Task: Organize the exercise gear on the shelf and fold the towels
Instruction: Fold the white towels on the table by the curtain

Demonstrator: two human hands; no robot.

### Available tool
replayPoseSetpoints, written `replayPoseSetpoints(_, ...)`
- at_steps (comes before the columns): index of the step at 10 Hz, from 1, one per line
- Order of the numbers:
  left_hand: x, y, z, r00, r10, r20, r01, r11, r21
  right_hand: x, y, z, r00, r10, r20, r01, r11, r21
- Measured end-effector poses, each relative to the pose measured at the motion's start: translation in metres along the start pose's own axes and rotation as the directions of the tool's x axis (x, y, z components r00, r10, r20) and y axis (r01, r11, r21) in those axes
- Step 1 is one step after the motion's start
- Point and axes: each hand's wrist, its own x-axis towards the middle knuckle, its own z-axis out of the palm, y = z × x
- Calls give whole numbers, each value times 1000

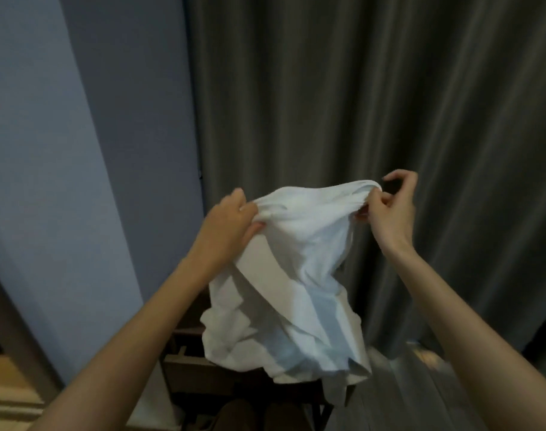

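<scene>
So the white towel (296, 275) is up in the air, held out in front of the person around the middle of the view. It's a soft, thin-looking cloth with a matte surface, crumpled into loose folds and hanging in an uneven, roughly bell-like shape. The bottom hem droops in front of the dark shelf (184, 365) below, and I can't tell if it touches. The top edge is stretched between the two hands and bunched into tight gathers at each end.

Left hand (231, 219) has its fingers curled round one bunched end with the thumb tucked underneath, a proper grasp. Right hand (390, 209) pinches the other end between thumb and fingertips, with the forefinger arched up above the cloth. Both forearms are bare.

Behind it all there's a heavy grey curtain (358, 104) falling in long vertical pleats, with a slight sheen on the ridges. To the left is a flat blue-grey wall (79, 150) with smooth paint. The shelf looks like dark brown wood with straight boxy edges, mostly hidden by the towel. The grey plank floor (421, 365) on the right catches a bit of light. It's all a bit blurry, so I can't make out the towel's weave
</scene>
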Motion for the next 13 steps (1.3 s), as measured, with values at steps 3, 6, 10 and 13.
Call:
replayPoseSetpoints(3, 96, -11, -98, 930, 216, -298, -142, 957, 252, 41, -47, 2, 992, -46, 115, 69, 975, -210)
replayPoseSetpoints(6, 48, -9, -102, 954, 277, -114, -274, 961, 42, 24, -27, 17, 778, 117, 617, 79, 956, -281)
replayPoseSetpoints(10, 8, -77, -47, 986, 73, 147, -76, 997, 16, 36, -23, 32, 976, 151, 154, -126, 979, -162)
replayPoseSetpoints(13, 17, -89, -62, 962, 126, 244, -108, 990, -85, 47, -30, 16, 995, -80, 55, 89, 978, -187)
